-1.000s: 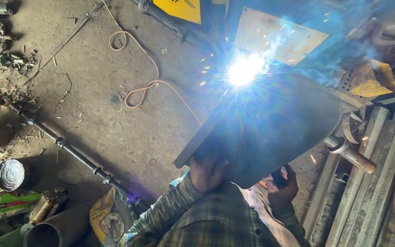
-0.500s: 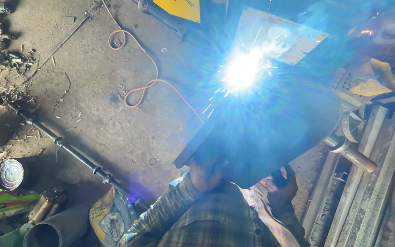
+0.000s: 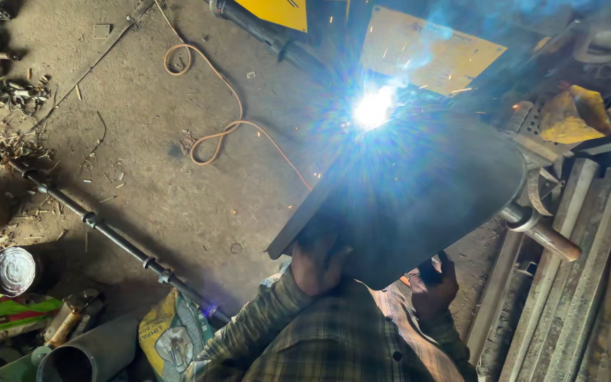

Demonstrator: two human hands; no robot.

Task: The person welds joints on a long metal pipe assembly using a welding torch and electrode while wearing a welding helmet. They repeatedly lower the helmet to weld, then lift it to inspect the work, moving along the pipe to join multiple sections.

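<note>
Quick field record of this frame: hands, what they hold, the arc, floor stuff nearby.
view: head camera, looking down at a dirt workshop floor
left hand: grip on the lower edge of the dark welding shield
right hand: closed around a dark handle, mostly hidden under the shield
arc: bright blue-white flash above the shield's upper edge, sparks and smoke about it
sleeves: plaid shirt
floor left: orange cable in loops, long dark rod, grey pipe
right side: metal bars lying side by side
</note>
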